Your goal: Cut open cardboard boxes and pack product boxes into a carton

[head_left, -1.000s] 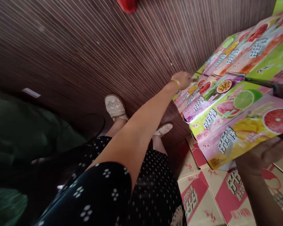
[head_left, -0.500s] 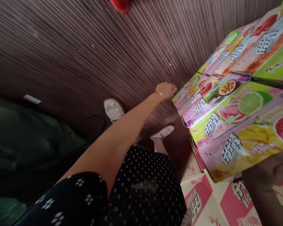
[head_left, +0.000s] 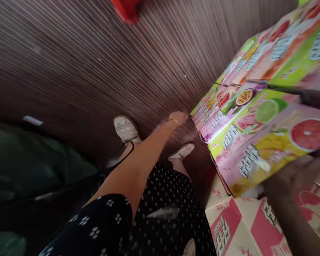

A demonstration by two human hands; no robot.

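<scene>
Boxes (head_left: 298,67) with fruit pictures stand side by side at the right, in a near row and a far row. In the near row, the pink box (head_left: 272,153) with mango and grapefruit is nearest, then comes the green box (head_left: 256,119) with lime and watermelon, then the purple box (head_left: 229,111) with passion fruit. The right hand (head_left: 293,181) is at the near side of the pink box, dark and blurred; it seems to touch this side, but I cannot tell whether its fingers are spread or pressed together. The left hand (head_left: 178,118), with a bracelet (head_left: 174,121) at the wrist, is just beside the far left corner of the near row. Its fingers look bent inward, but the tips are too small for me to tell whether they pinch the corner. Printed cartons (head_left: 224,227) show below the pink box, at the near right. Both shoes (head_left: 125,128) are on the dark striped floor (head_left: 77,71), and the spotted dress (head_left: 173,202) fills the near middle. A red thing (head_left: 126,10) is cut by the far edge of the view. At the left there is dark green material (head_left: 34,160), with a small white piece (head_left: 32,120) just beyond it.
</scene>
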